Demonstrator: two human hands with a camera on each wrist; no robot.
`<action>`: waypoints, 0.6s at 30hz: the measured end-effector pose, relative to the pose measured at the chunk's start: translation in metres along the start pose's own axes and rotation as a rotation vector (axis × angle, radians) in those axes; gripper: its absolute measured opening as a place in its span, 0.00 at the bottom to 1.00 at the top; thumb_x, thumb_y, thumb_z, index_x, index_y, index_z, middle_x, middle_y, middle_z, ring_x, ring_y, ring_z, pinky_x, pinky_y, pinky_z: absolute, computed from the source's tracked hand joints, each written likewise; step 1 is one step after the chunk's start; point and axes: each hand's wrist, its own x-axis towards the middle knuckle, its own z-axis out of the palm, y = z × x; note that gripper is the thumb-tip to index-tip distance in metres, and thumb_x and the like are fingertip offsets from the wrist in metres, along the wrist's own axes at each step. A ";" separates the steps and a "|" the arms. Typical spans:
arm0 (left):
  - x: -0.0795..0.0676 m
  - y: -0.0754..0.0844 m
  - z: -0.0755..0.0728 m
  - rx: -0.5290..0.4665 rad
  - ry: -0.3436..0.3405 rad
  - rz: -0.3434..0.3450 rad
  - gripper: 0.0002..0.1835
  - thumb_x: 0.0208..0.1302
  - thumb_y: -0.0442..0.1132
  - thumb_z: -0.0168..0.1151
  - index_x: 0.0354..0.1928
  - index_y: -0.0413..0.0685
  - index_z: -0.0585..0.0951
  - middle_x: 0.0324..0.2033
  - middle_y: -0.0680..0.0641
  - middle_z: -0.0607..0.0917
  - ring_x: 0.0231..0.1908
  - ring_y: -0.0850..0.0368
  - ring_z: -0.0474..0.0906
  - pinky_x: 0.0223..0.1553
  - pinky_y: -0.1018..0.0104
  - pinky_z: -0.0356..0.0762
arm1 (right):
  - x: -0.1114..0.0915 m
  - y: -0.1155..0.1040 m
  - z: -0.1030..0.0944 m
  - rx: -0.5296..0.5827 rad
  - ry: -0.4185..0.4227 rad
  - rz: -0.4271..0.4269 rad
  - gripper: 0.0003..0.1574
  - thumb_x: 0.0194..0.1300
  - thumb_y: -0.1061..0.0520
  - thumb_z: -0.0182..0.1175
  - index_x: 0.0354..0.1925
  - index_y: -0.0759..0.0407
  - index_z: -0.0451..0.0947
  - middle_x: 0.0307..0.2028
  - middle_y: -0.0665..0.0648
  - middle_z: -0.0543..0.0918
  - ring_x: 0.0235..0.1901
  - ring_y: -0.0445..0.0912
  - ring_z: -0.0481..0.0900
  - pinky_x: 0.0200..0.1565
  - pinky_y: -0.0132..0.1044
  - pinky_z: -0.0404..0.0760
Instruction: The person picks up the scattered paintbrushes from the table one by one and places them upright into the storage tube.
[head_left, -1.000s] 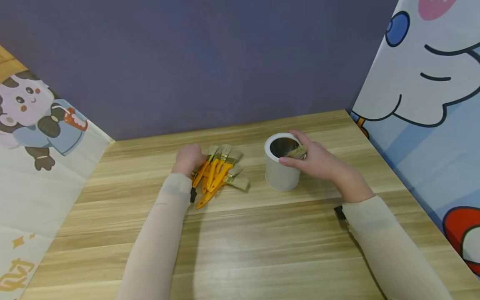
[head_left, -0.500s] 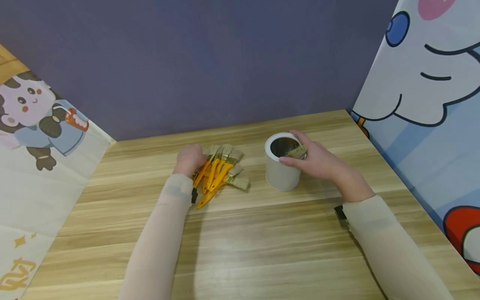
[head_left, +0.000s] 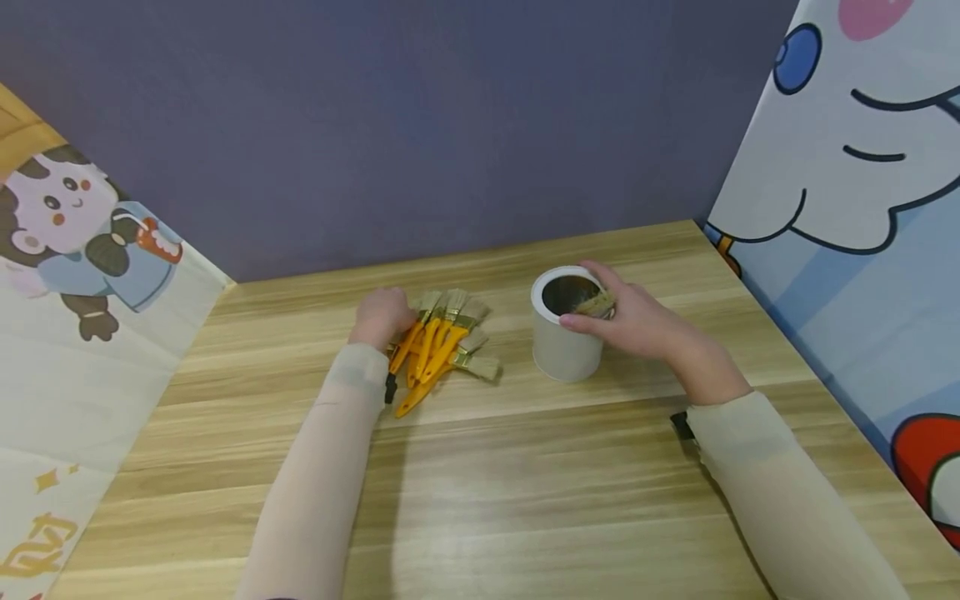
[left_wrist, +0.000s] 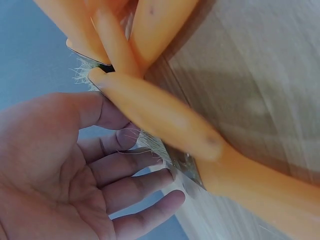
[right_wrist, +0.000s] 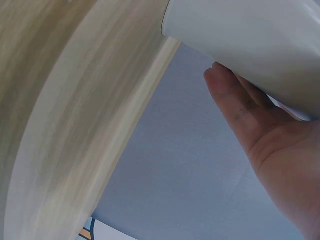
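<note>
At the left end of a pile of paintbrushes (head_left: 442,346) with orange handles is my left hand (head_left: 382,317). In the left wrist view, its thumb and forefinger pinch the pale bristles of one paintbrush (left_wrist: 250,180), and its other fingers extend loosely beside the metal ferrule. An off-white can (head_left: 564,350) stands upright to the right of the pile. My right hand (head_left: 641,323) grips it at the rim, thumb in front and fingers behind. Within that grasp, the bristles of another paintbrush (head_left: 595,306) lean over the can's right rim; its handle is hidden inside.
The wooden tabletop (head_left: 480,500) runs back to a dark purple-grey wall (head_left: 450,125). Cartoon-printed panels flank it: a left panel (head_left: 90,375) and a right panel (head_left: 840,317). A strip of table separates the pile from the can.
The head view shifts very slightly. Both hands, the paintbrushes and the can stay essentially where they were.
</note>
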 end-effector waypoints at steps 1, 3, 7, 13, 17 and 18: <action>0.001 0.000 0.001 -0.001 -0.001 -0.002 0.18 0.82 0.48 0.52 0.38 0.42 0.82 0.40 0.39 0.86 0.39 0.46 0.78 0.48 0.50 0.82 | 0.000 0.000 0.000 0.001 -0.001 0.000 0.67 0.67 0.23 0.64 0.87 0.39 0.40 0.79 0.73 0.62 0.77 0.72 0.63 0.70 0.73 0.69; 0.001 -0.001 0.002 -0.007 -0.001 -0.008 0.19 0.82 0.48 0.53 0.36 0.43 0.82 0.39 0.40 0.86 0.38 0.46 0.78 0.48 0.50 0.82 | 0.000 0.000 0.001 0.002 -0.003 0.001 0.67 0.67 0.23 0.64 0.87 0.40 0.40 0.79 0.73 0.62 0.76 0.72 0.64 0.69 0.73 0.70; 0.002 -0.002 0.003 -0.010 0.001 -0.010 0.19 0.81 0.48 0.53 0.35 0.44 0.81 0.36 0.41 0.85 0.37 0.47 0.78 0.46 0.51 0.83 | 0.001 0.000 0.001 -0.005 -0.008 0.001 0.68 0.67 0.22 0.64 0.87 0.40 0.39 0.79 0.73 0.63 0.75 0.72 0.66 0.68 0.72 0.71; 0.002 -0.001 0.003 -0.005 -0.006 -0.007 0.18 0.82 0.48 0.52 0.36 0.43 0.81 0.34 0.42 0.83 0.35 0.47 0.77 0.44 0.52 0.81 | 0.001 0.000 0.000 -0.014 -0.009 -0.003 0.68 0.67 0.22 0.63 0.87 0.40 0.38 0.79 0.74 0.63 0.75 0.72 0.66 0.69 0.72 0.71; 0.002 0.000 0.002 -0.003 -0.006 -0.011 0.18 0.82 0.48 0.52 0.38 0.43 0.82 0.36 0.42 0.84 0.36 0.47 0.78 0.43 0.51 0.82 | 0.000 0.000 0.000 -0.013 -0.003 0.009 0.68 0.66 0.21 0.63 0.87 0.38 0.39 0.79 0.73 0.62 0.76 0.72 0.66 0.69 0.72 0.70; 0.002 0.000 0.002 -0.003 -0.008 -0.013 0.18 0.82 0.48 0.52 0.38 0.42 0.82 0.36 0.41 0.84 0.36 0.47 0.78 0.43 0.52 0.82 | 0.000 0.001 0.000 -0.012 -0.003 0.011 0.68 0.66 0.21 0.63 0.87 0.38 0.39 0.79 0.73 0.62 0.76 0.72 0.66 0.69 0.72 0.70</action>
